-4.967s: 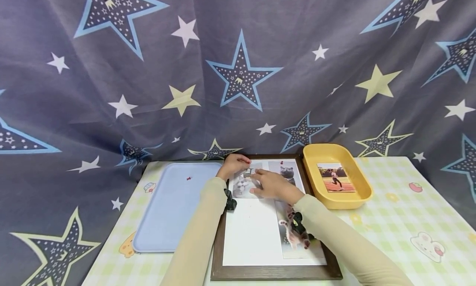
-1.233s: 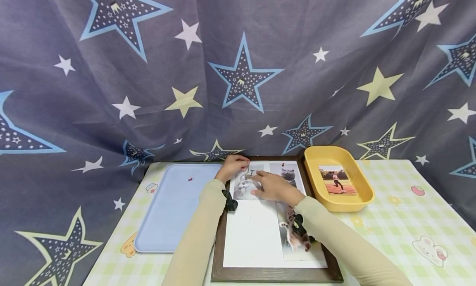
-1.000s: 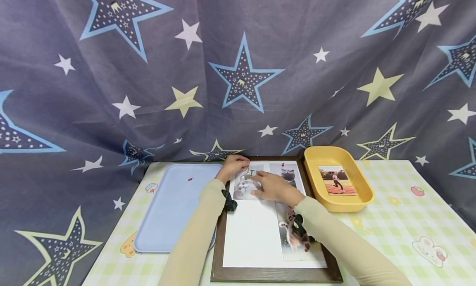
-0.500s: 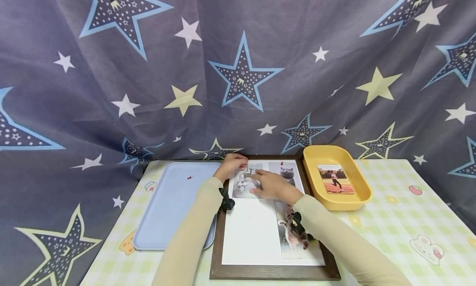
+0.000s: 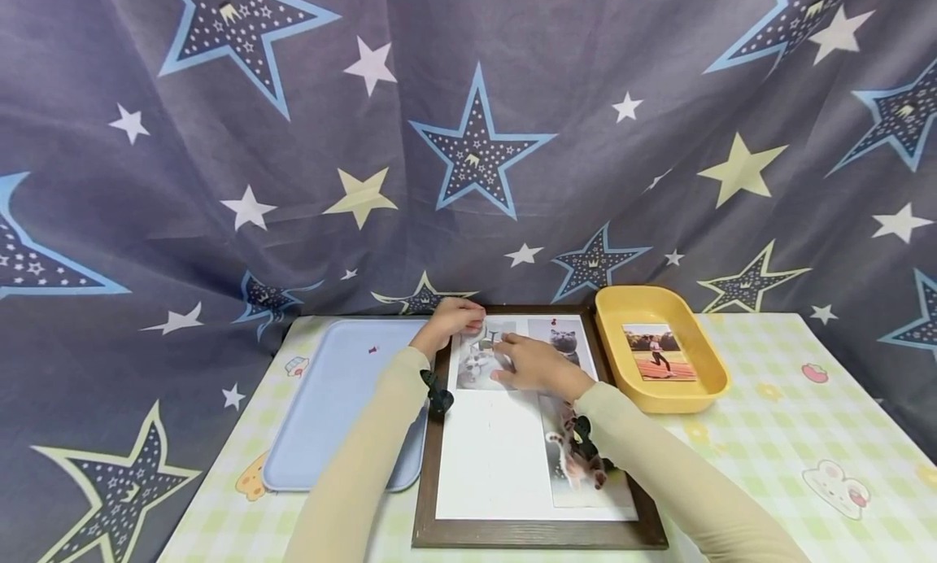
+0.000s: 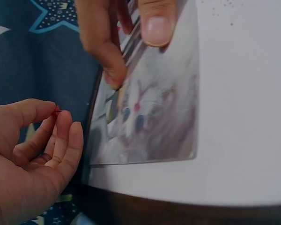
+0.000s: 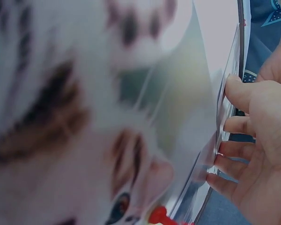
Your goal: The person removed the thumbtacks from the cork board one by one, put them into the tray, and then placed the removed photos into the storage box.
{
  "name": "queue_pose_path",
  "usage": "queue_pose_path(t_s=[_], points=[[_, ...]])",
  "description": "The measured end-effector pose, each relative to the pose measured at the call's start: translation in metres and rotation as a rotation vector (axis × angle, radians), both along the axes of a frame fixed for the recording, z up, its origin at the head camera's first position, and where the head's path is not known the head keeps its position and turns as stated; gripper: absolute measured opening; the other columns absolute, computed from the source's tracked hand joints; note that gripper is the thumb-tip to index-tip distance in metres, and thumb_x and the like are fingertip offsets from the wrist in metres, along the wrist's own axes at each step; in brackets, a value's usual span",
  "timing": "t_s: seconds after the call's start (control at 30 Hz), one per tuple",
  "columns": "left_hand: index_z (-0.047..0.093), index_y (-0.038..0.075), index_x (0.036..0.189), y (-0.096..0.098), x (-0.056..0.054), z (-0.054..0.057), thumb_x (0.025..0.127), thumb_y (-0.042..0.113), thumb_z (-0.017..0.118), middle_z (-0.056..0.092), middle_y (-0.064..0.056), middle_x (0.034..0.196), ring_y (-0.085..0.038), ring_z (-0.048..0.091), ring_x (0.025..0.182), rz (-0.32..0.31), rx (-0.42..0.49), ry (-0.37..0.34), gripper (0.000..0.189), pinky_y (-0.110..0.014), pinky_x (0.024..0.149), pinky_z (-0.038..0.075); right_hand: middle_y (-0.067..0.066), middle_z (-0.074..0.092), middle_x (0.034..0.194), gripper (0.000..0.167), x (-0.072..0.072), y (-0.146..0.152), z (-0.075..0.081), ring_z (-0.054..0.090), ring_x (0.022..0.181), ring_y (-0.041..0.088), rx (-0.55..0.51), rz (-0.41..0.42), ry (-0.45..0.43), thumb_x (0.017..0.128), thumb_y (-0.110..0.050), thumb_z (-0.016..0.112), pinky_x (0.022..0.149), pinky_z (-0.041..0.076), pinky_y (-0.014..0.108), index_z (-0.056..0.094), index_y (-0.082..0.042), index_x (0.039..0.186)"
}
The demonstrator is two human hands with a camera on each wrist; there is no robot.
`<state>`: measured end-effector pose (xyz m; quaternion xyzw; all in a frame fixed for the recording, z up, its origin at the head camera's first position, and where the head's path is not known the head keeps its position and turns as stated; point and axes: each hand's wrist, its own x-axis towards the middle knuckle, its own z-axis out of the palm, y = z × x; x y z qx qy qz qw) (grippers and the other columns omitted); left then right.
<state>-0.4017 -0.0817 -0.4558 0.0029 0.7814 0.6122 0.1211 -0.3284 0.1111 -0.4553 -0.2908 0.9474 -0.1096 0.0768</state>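
My left hand (image 5: 455,319) is at the top left corner of the framed board, pinching a small red push pin (image 6: 57,111) between thumb and fingertip, apart from the photo. Beneath lies a white cat photo (image 5: 479,368) on the board. My right hand (image 5: 542,366) rests on that photo with its fingers spread, fingertips touching its surface. A grey cat photo (image 5: 564,341) with a red pin (image 5: 554,322) is at the board's upper right. Below it a kitten photo (image 5: 578,465) is partly hidden by my right wrist; a red pin (image 7: 158,215) shows in it.
The dark wooden frame (image 5: 538,534) surrounds the white board (image 5: 494,465). Left of it lies a blue tray (image 5: 329,416) carrying one red pin (image 5: 373,349). A yellow bin (image 5: 662,402) holding a runner photo (image 5: 659,352) stands right. A star-patterned curtain (image 5: 307,140) hangs behind.
My left hand, with the push pin, has drawn back slightly to the left and away from the photo's top edge. My right hand has stayed on the white cat photo.
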Motion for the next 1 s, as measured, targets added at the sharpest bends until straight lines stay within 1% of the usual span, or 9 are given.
queue_pose_path(t_s=[0.13,0.3,0.37,0.5,0.67,0.73,0.87,0.93,1.0], points=[[0.064,-0.009,0.127,-0.007,0.002,0.008,0.100,0.010,0.062,0.065,-0.029,0.128,-0.039,0.067,0.115,-0.025,-0.011,0.003,0.033,-0.040,0.098,0.058,0.021,0.042,0.159,0.062,0.001,0.000,0.000,0.044,0.145,0.038,0.000,0.003,0.004,0.101,-0.048,0.059,0.116,0.042,0.053,0.052,-0.011,0.149],[0.062,-0.011,0.127,-0.018,0.003,0.017,0.099,0.009,0.062,0.062,-0.033,0.131,-0.044,0.065,0.117,-0.048,-0.013,0.023,0.035,-0.046,0.101,0.056,0.021,0.043,0.158,0.061,0.001,0.000,-0.001,0.045,0.144,0.038,-0.005,0.007,0.012,0.100,-0.047,0.060,0.116,0.042,0.052,0.053,-0.011,0.148],[0.063,-0.011,0.125,-0.023,0.003,0.020,0.099,0.009,0.062,0.065,-0.032,0.127,-0.044,0.066,0.115,-0.050,-0.023,0.038,0.033,-0.048,0.102,0.056,0.021,0.042,0.158,0.061,0.001,0.000,-0.001,0.045,0.144,0.038,-0.005,0.006,0.011,0.100,-0.047,0.060,0.116,0.042,0.051,0.053,-0.010,0.148],[0.064,-0.011,0.122,-0.033,0.005,0.023,0.098,0.008,0.063,0.072,-0.022,0.109,-0.040,0.068,0.106,-0.061,-0.042,0.059,0.030,-0.051,0.101,0.055,0.020,0.042,0.158,0.061,0.001,0.000,0.000,0.045,0.144,0.039,-0.009,0.004,0.007,0.101,-0.047,0.060,0.116,0.042,0.052,0.053,-0.010,0.149],[0.062,-0.014,0.123,-0.044,0.007,0.029,0.098,0.006,0.061,0.071,-0.004,0.094,-0.023,0.071,0.089,-0.082,-0.057,0.073,0.032,-0.044,0.095,0.059,0.020,0.041,0.159,0.061,0.003,0.000,0.001,0.044,0.144,0.039,-0.019,-0.003,-0.004,0.101,-0.047,0.060,0.116,0.041,0.053,0.052,-0.011,0.149],[0.063,-0.013,0.122,-0.048,0.009,0.032,0.098,0.006,0.061,0.072,-0.006,0.097,-0.023,0.071,0.089,-0.088,-0.074,0.071,0.031,-0.044,0.094,0.059,0.020,0.041,0.159,0.061,0.003,0.000,0.002,0.044,0.144,0.039,-0.021,-0.005,-0.005,0.101,-0.047,0.060,0.117,0.041,0.053,0.052,-0.011,0.149],[0.064,-0.011,0.122,-0.057,0.012,0.038,0.096,0.007,0.063,0.072,-0.021,0.114,-0.030,0.071,0.099,-0.096,-0.128,0.053,0.031,-0.049,0.099,0.057,0.020,0.040,0.159,0.061,0.003,0.000,0.001,0.044,0.144,0.039,-0.017,-0.003,0.000,0.101,-0.047,0.060,0.117,0.041,0.053,0.052,-0.011,0.149],[0.066,-0.010,0.120,-0.063,0.013,0.040,0.094,0.007,0.065,0.073,-0.021,0.114,-0.028,0.072,0.095,-0.097,-0.167,0.041,0.031,-0.048,0.097,0.058,0.020,0.040,0.160,0.061,0.003,0.000,0.001,0.043,0.145,0.039,-0.016,-0.003,0.000,0.101,-0.047,0.060,0.117,0.041,0.053,0.051,-0.011,0.150],[0.067,-0.010,0.118,-0.069,0.014,0.042,0.093,0.007,0.065,0.075,-0.019,0.106,-0.021,0.072,0.087,-0.103,-0.205,0.030,0.031,-0.043,0.093,0.060,0.020,0.039,0.160,0.062,0.003,0.000,0.001,0.043,0.145,0.040,-0.018,-0.005,-0.004,0.101,-0.047,0.060,0.117,0.041,0.053,0.051,-0.011,0.150]])
